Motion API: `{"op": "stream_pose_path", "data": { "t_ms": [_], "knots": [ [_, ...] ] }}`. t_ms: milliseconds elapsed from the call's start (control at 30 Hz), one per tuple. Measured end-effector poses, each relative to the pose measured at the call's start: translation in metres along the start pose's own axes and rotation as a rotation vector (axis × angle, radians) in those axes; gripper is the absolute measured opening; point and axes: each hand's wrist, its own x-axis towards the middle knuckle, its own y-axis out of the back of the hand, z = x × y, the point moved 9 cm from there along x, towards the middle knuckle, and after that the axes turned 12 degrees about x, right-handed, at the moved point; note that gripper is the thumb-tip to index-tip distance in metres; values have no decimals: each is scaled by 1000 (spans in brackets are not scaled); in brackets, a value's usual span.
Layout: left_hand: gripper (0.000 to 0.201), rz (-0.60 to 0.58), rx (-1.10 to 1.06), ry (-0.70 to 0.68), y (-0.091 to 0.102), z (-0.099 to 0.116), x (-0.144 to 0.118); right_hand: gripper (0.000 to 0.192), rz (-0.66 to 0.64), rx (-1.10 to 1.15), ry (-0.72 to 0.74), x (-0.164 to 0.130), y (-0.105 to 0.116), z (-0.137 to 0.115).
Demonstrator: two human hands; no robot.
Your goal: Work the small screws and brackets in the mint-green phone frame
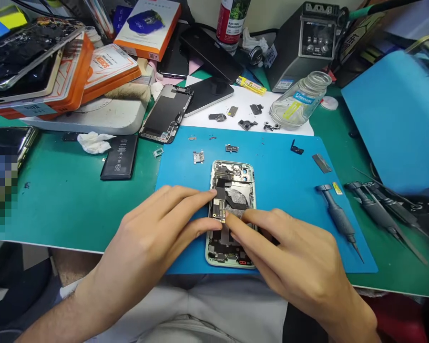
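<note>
Opened phone (232,190): on blue mat (279,162), green worktop (67,200). My left hand (157,228) and right hand (289,257) pinch its logic board (219,207) by fingertips. Screwdriver (338,219), battery (119,157), glass jar (300,100) nearby.

Both hands crowd opened phone (231,190), left hand (153,233) on one side, right hand (289,259) on other. Bare blue mat (282,166) just beyond fingertips, only small loose parts (232,148) dotted there. Right of right hand: screwdriver (338,216), then tweezers (386,214) block sweep. Left of left hand: open green mat (64,200), battery (119,157) farther out. Glass jar (300,100) stands far ahead.
</note>
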Motion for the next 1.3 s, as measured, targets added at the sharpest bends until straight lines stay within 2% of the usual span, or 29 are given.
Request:
{"op": "stream_pose_path", "data": {
  "t_ms": [167,433,633,767,867,1033,1300],
  "knots": [
    [32,-41,18,23,-3,0,3,32,17,-53,19,-2,-2,-3],
    [24,-80,-22,63,-6,-2,10,23,63,-3,-26,-1,0,1],
    [19,-116,-49,-15,-5,-6,6,26,29,-29,-30,-2,-5,5],
    [11,-90,-62,-34,0,-4,-1,25,23,-28,-40,-1,-6,7],
    [15,-75,-63,-11,1,-3,-2,26,33,-12,-57,1,-5,7],
    [12,-44,25,-36,0,4,0,25,39,-2,-83,4,-5,6],
    [10,122,219,-39,8,24,-5,18,40,-17,-83,4,-4,4]
  ]
}}
